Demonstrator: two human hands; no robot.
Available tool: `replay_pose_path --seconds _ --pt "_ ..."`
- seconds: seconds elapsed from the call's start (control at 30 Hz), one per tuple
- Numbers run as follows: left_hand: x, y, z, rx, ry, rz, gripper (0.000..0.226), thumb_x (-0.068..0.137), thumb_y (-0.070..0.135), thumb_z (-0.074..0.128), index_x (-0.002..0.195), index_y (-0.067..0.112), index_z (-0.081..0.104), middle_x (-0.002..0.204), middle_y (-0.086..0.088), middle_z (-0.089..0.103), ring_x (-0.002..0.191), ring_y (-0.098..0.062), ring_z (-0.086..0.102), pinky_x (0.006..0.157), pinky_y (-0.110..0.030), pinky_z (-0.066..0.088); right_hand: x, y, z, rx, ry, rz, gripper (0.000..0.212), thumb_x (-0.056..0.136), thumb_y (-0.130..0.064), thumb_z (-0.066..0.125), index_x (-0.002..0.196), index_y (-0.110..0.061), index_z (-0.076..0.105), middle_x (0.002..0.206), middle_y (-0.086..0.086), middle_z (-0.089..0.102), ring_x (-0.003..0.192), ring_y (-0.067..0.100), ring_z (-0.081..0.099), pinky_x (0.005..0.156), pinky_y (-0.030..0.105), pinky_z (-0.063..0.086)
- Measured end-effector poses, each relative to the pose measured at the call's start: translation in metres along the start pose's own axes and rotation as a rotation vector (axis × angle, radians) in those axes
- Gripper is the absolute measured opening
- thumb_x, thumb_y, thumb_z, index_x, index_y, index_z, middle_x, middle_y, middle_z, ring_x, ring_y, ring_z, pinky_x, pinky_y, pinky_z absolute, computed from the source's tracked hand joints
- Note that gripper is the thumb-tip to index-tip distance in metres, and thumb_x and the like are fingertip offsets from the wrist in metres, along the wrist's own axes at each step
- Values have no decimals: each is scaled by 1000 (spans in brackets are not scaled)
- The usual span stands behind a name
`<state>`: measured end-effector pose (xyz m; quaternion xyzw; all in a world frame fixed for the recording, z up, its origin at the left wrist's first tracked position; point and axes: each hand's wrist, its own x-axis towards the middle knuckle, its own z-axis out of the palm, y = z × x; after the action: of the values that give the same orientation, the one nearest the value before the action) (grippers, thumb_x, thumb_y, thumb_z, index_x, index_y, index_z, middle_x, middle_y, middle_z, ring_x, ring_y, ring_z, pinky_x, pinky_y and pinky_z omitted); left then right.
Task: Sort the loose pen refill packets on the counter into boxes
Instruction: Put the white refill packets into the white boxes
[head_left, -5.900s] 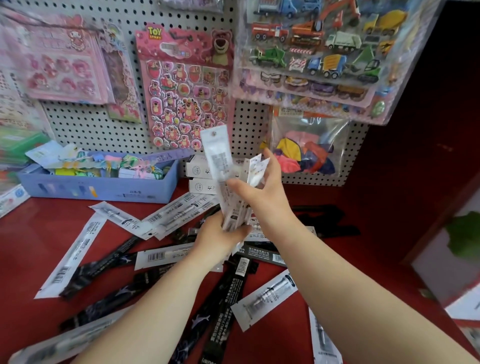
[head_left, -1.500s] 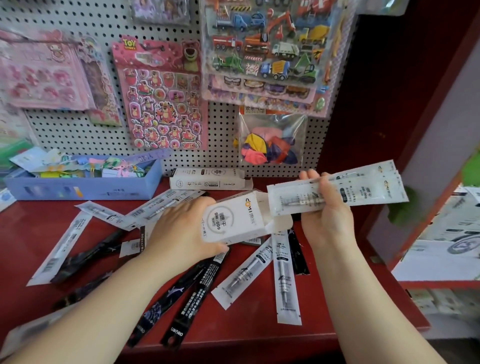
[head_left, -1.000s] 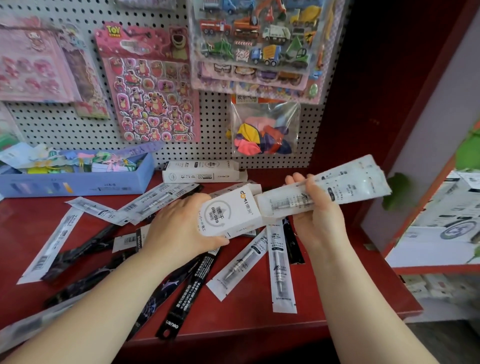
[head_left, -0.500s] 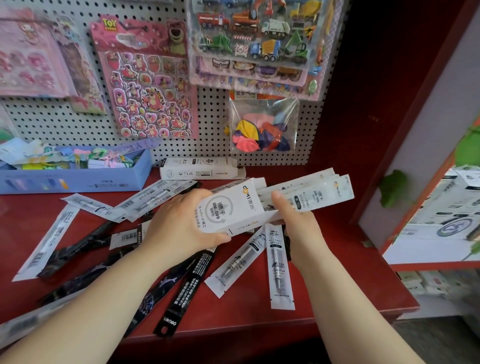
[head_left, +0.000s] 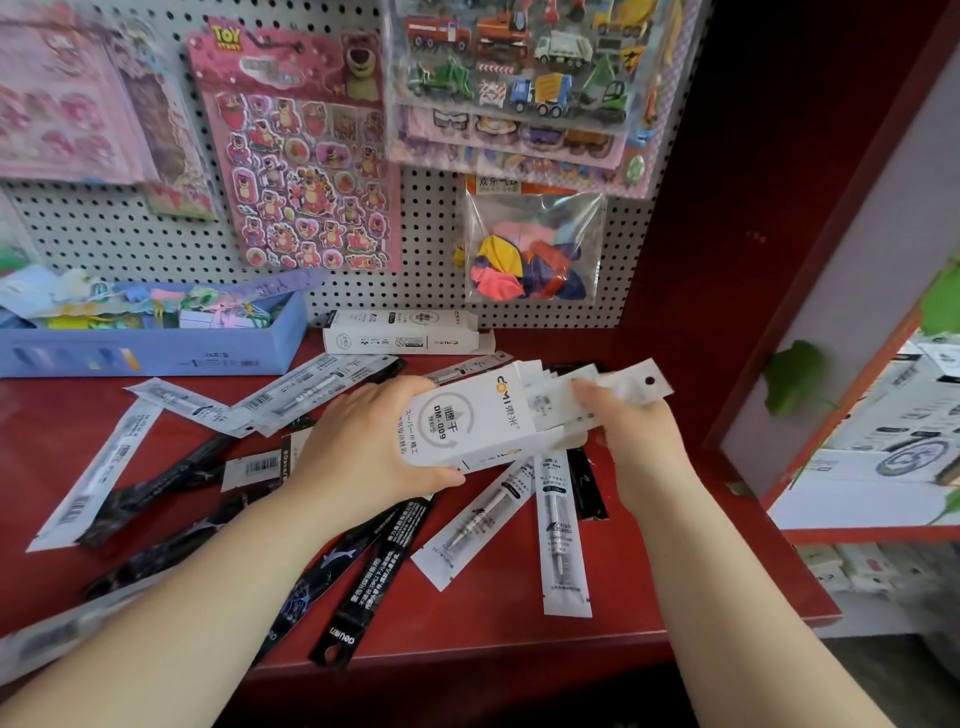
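My left hand (head_left: 363, 447) grips a white refill box (head_left: 462, 421) above the red counter (head_left: 675, 566), its open end turned right. My right hand (head_left: 631, 431) holds a bundle of white refill packets (head_left: 618, 387), most of which sits inside the box's open end; only the punched tips stick out. Several loose white packets (head_left: 563, 535) and black packets (head_left: 374, 577) lie scattered on the counter below and left of my hands. A second white box (head_left: 400, 332) lies against the pegboard.
A blue tray (head_left: 156, 348) of colourful stationery stands at the back left. Sticker sheets (head_left: 306, 150) and a bag of balloons (head_left: 530, 254) hang on the pegboard. The counter's front edge runs just below the packets. White cartons (head_left: 893, 441) fill a shelf on the right.
My right hand has pushed the bundle of white packets leftward, deeper into the box's open end. My left hand keeps the box in the same spot.
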<state>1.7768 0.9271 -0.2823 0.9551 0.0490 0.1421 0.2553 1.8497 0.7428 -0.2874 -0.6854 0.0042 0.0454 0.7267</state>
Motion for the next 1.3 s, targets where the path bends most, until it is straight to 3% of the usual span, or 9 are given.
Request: replay_pose_path --seconds 0.13,0.27,0.43,0.57,0.7,0.87,1.07,1.2,1.3 --pt "1 -1 1 31 -4 8 74 60 41 78 123 28 43 112 10 51 106 -12 44 75 -21 24 -2 -1 2 -240 -218 -11 10 84 -21 61 74 -21 62 63 -13 64 51 -4 59 50 9 42" --pt "1 -6 3 41 -4 -13 75 61 40 78 125 29 41 123 8 52 115 -14 43 79 -23 25 4 1 -8 -174 -89 -116 13 87 -21 56 76 -24 61 68 -9 58 52 -3 51 51 10 39" --pt "1 -5 7 47 0 22 75 62 40 78 126 29 41 125 8 51 118 -14 42 89 -24 27 -3 -3 4 -372 -221 -112 23 89 -12 52 84 4 67 73 9 68 48 4 61 45 18 45" --pt "3 -10 7 49 27 8 76 60 40 79 125 29 42 123 7 52 116 -15 43 85 -23 25 -3 -6 6 -321 -228 -128 34 95 -32 38 81 -24 67 80 -9 65 64 -6 59 60 5 43" --pt "5 -15 8 45 45 15 76 60 40 79 125 27 42 123 7 53 117 -15 44 88 -24 28 0 3 6 -301 -111 -229 21 89 -19 53 75 -15 69 80 -4 67 78 8 59 78 24 42" --pt "5 -21 11 65 68 -11 74 60 42 78 123 28 44 123 7 55 117 -16 46 89 -25 30 2 14 13 -589 -304 -302 39 91 -47 32 91 -36 69 102 -15 68 116 11 51 111 38 23" --pt "7 -29 12 104 92 -64 62 65 42 74 118 25 45 120 5 56 115 -18 48 89 -28 33 -6 23 19 -268 151 -293 24 92 -11 43 75 -26 52 76 -12 54 73 4 50 59 2 39" --pt "9 -40 8 158 133 -164 60 68 40 69 120 23 44 122 -1 56 116 -23 48 91 -32 34 -16 47 27 -543 -55 -258 24 89 -7 45 79 -25 57 83 -8 57 80 10 51 73 21 38" --pt "9 -58 -5 190 193 -270 62 69 33 67 124 20 43 125 -7 55 118 -28 47 94 -35 35 -23 58 44 -888 -308 -424 24 89 -12 48 104 -14 67 114 -3 61 110 12 47 88 12 28"
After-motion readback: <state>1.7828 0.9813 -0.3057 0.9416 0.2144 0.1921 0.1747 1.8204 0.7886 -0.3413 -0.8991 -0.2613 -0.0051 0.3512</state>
